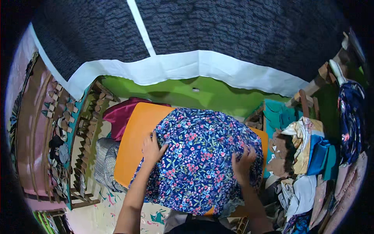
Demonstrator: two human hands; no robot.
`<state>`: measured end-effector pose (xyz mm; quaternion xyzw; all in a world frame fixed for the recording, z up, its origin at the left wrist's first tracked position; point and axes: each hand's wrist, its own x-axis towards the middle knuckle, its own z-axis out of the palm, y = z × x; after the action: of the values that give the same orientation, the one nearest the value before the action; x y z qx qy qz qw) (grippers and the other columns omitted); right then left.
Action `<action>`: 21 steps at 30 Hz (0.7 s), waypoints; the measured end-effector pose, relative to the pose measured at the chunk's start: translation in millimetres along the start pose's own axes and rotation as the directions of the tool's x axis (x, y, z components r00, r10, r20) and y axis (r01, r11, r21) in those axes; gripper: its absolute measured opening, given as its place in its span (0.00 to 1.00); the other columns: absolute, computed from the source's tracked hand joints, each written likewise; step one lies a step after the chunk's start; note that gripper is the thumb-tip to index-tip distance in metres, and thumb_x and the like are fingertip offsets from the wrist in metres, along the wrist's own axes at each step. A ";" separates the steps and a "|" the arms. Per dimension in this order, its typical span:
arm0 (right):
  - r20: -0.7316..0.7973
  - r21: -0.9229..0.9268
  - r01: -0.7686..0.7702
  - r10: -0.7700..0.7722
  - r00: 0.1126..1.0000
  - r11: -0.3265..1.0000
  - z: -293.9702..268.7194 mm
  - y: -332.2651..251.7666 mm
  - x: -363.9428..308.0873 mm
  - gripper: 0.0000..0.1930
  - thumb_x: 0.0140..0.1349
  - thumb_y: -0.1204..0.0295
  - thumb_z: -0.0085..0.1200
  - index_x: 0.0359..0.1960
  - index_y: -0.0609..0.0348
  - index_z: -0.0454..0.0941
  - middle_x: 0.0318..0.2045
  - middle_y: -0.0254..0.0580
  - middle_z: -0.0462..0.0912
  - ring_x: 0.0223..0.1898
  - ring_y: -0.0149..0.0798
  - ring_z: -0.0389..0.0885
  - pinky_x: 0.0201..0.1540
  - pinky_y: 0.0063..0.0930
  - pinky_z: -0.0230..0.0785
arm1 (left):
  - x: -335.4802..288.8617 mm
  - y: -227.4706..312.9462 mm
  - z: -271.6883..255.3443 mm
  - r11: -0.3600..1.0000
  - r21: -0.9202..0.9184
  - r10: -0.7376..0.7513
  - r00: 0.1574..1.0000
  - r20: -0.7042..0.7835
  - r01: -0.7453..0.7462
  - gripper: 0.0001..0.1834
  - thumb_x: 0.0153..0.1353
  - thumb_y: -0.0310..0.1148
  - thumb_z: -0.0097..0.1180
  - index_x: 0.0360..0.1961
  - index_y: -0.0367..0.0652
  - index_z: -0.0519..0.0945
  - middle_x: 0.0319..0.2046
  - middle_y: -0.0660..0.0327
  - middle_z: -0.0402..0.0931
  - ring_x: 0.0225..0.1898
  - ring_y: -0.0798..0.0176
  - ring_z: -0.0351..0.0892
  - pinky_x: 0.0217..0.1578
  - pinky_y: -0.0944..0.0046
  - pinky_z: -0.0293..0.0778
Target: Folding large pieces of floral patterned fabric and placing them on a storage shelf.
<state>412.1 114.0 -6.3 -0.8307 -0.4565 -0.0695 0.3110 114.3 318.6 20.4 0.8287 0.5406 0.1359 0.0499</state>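
A navy fabric with pink, red and white flowers [194, 156] lies spread over an orange table [130, 144], its near edge hanging toward me. My left hand [153, 149] rests at the cloth's left edge, fingers spread, the thumb pointing toward the middle. On the right part of the same cloth lies my right hand [244, 160], its fingers apart and slightly bent against the fabric. Neither hand grips a fold that I can see. The cloth covers most of the tabletop; orange shows mainly along the left and a strip at the right.
Maroon cloth [119, 115] and a grey patterned bundle [105, 162] sit left of the table. Further left stands a wooden rack [83, 144]. Piled fabrics [304, 156] crowd the right side. Scraps [157, 216] litter the floor. A dark patterned curtain [233, 35] with a white border hangs beyond.
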 end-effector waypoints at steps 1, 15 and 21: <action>0.035 -0.061 0.035 -0.033 0.999 0.998 -2.3 -4.9 -29.1 0.29 0.50 0.58 0.50 0.51 0.62 0.62 0.49 0.61 0.61 0.52 0.59 0.57 0.56 0.55 0.44 | -8.3 6.9 -0.8 0.998 0.041 0.045 0.998 -0.042 -0.043 0.38 0.46 0.49 0.57 0.54 0.35 0.61 0.51 0.45 0.61 0.51 0.45 0.62 0.49 0.50 0.60; 0.319 0.081 0.050 -0.074 0.945 0.995 -3.3 -92.6 -190.0 0.20 0.47 0.73 0.48 0.46 0.58 0.68 0.47 0.52 0.65 0.52 0.50 0.61 0.55 0.47 0.49 | -133.3 81.5 -2.1 0.695 -0.307 0.718 0.649 0.252 -0.650 0.32 0.46 0.51 0.53 0.47 0.38 0.67 0.45 0.52 0.66 0.46 0.50 0.65 0.42 0.54 0.62; 0.156 -0.163 -0.183 0.208 0.966 0.970 -10.4 -98.8 -215.3 0.23 0.45 0.74 0.48 0.48 0.58 0.66 0.50 0.52 0.63 0.53 0.53 0.60 0.56 0.45 0.50 | -202.3 56.6 20.7 0.438 -0.234 0.890 0.382 0.249 -0.868 0.25 0.48 0.48 0.53 0.44 0.44 0.69 0.43 0.56 0.66 0.44 0.54 0.65 0.41 0.53 0.61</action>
<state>211.2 -7.5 -39.2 -0.8953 -0.3908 0.0000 0.2140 93.4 112.7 -21.2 0.9960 -0.0022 0.0156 0.0885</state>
